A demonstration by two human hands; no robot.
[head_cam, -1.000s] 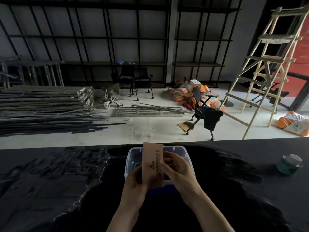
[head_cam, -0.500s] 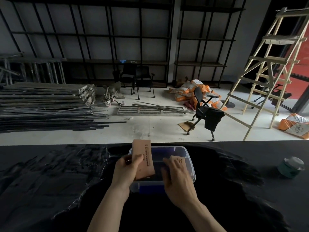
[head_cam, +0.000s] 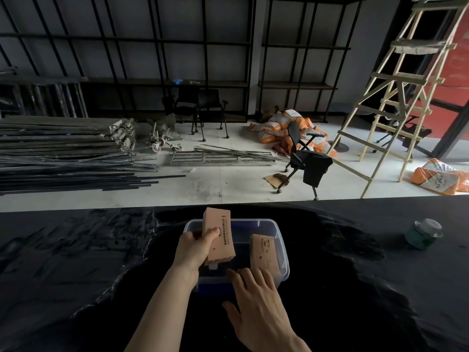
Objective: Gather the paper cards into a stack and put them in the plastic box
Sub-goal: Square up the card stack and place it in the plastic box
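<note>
A clear plastic box with a blue base stands on the black table in front of me. My left hand grips a stack of tan paper cards upright over the box's left half. A second batch of tan cards lies inside the box against its right wall. My right hand hovers at the box's near right edge, fingers spread and holding nothing, with its fingertips close to those cards.
A black cloth covers the table. A green tape roll sits at the far right of it. Beyond the table's far edge are the floor, metal bars, an office chair and a wooden ladder.
The single stack held in both hands has been split. My right hand set a part inside the box and let go, drawing back. My left hand keeps the rest over the box.
</note>
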